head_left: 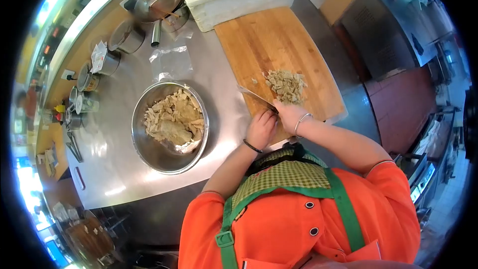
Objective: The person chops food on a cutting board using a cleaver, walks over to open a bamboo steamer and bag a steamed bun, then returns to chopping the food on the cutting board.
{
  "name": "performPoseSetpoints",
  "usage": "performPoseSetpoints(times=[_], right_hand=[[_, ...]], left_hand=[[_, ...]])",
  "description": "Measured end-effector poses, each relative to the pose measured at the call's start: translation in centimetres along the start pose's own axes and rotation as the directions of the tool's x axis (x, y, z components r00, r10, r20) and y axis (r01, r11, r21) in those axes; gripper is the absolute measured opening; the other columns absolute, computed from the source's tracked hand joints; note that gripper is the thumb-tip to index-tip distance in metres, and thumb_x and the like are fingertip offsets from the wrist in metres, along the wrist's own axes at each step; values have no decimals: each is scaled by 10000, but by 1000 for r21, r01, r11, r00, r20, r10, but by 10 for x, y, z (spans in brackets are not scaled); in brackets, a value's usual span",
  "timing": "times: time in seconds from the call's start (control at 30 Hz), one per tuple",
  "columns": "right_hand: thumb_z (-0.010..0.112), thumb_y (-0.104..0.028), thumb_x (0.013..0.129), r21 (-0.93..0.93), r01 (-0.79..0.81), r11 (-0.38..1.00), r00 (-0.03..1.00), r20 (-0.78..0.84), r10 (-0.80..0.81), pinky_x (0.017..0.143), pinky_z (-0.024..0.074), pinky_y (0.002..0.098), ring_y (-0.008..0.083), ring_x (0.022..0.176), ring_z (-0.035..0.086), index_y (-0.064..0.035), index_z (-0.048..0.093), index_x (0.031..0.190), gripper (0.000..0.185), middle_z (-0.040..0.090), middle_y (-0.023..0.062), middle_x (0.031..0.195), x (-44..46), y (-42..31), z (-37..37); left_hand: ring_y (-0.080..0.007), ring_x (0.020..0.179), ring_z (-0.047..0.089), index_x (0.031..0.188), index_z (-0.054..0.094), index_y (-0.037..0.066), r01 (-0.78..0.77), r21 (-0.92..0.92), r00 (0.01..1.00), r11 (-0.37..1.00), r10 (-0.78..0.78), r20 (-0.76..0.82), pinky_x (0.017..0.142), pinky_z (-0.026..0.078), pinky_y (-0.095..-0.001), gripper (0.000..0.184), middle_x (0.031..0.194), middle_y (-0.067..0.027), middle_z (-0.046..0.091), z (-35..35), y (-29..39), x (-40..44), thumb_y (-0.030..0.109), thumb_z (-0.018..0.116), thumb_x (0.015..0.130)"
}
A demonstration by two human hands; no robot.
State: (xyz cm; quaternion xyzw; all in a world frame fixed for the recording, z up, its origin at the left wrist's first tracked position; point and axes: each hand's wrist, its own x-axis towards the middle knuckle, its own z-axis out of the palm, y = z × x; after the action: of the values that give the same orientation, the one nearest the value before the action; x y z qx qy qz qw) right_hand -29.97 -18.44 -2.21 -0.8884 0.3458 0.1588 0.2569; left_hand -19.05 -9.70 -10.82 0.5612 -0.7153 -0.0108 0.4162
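Note:
A kitchen knife [256, 98] is held over the near left edge of the wooden cutting board [269, 35], its blade pointing up and left. My right hand [291, 115] is closed round its handle end. Close against it, my left hand [262, 128] has its fingers curled by the handle; whether they grip the knife or something else is hidden. On the board, just beyond my right hand, lies a pile of chopped pale food [286, 85], with a few bits apart from it. Left of the board stands a steel bowl [141, 155] with larger pale pieces [174, 119] inside.
A white foam box [239, 5] borders the board's far end. Clear plastic bags [172, 62] lie on the steel table [117, 119] beyond the bowl. Pots [127, 37], a steel pan [159, 2] and lidded containers line the left side. Tongs [73, 147] lie near the left edge.

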Motion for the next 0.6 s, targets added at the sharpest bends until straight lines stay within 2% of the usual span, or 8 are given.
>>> performPoseSetpoints(times=[0.1, 0.17, 0.2, 0.23, 0.3, 0.37, 0.57, 0.6], right_hand=[[427, -94, 796, 9, -8, 1000, 1000, 17, 8, 679, 448, 445, 374, 816, 573, -74, 374, 1114, 323, 587, 221, 862, 1, 6, 1], [413, -106, 807, 60, -112, 992, 992, 66, 108, 683, 442, 463, 393, 816, 565, -78, 387, 1069, 265, 581, 234, 864, -20, 7, -10], [396, -107, 818, 88, -159, 983, 983, 111, 148, 695, 433, 482, 414, 822, 557, -83, 390, 1070, 253, 576, 249, 873, -25, 4, -17], [387, -127, 834, 110, -168, 980, 984, 69, 162, 706, 428, 489, 422, 824, 554, -93, 394, 1088, 256, 574, 257, 880, -22, 8, -12], [435, -149, 834, 152, -101, 983, 991, -74, 114, 705, 427, 494, 424, 819, 553, -107, 380, 1170, 344, 577, 261, 852, -9, 8, -10], [460, -154, 826, 178, -79, 981, 980, -169, 110, 702, 432, 485, 423, 817, 555, -86, 356, 1204, 398, 579, 266, 844, 4, 13, 0], [434, -94, 791, -136, -100, 986, 990, 89, 112, 712, 446, 458, 390, 822, 576, -71, 352, 1188, 406, 585, 249, 860, -33, -10, -27], [429, -79, 780, -173, -108, 979, 980, 147, 134, 713, 448, 457, 386, 825, 578, -71, 350, 1184, 412, 586, 245, 867, -30, -13, -25]], left_hand=[[-301, 816, 522, 809, 560, 22, 55, -105, 998, 993, -56, -11, 722, 436, -376, 143, 874, -138, 541, 13, 0, -9, 18, 576, 667], [-305, 824, 514, 819, 567, 27, 211, 6, 940, 978, -204, 273, 725, 436, -388, 141, 889, -142, 541, 29, -15, -24, 40, 557, 678], [-307, 816, 514, 844, 568, 27, 96, -95, 989, 991, -84, 118, 701, 441, -401, 169, 895, -153, 541, 25, -14, -20, 60, 548, 680], [-307, 819, 510, 875, 558, 28, 125, -13, 957, 992, -117, 265, 707, 441, -408, 202, 903, -161, 536, 33, -17, -25, 59, 548, 675], [-332, 856, 504, 903, 533, 8, 207, -241, 977, 948, -187, 103, 772, 429, -397, 212, 923, -173, 524, 22, -9, -17, 59, 518, 698], [-335, 868, 501, 914, 509, -4, 76, -86, 997, 993, -73, 37, 781, 429, -390, 215, 922, -179, 513, 18, -7, -20, 66, 524, 712], [-304, 876, 490, 869, 519, 16, 152, -2, 972, 988, -149, 183, 793, 420, -358, 227, 916, -144, 502, 15, -3, -19, 72, 582, 658], [-293, 889, 485, 864, 522, 16, 124, -28, 989, 992, -121, 85, 796, 419, -341, 223, 919, -134, 501, 6, 2, -14, 80, 584, 659]])
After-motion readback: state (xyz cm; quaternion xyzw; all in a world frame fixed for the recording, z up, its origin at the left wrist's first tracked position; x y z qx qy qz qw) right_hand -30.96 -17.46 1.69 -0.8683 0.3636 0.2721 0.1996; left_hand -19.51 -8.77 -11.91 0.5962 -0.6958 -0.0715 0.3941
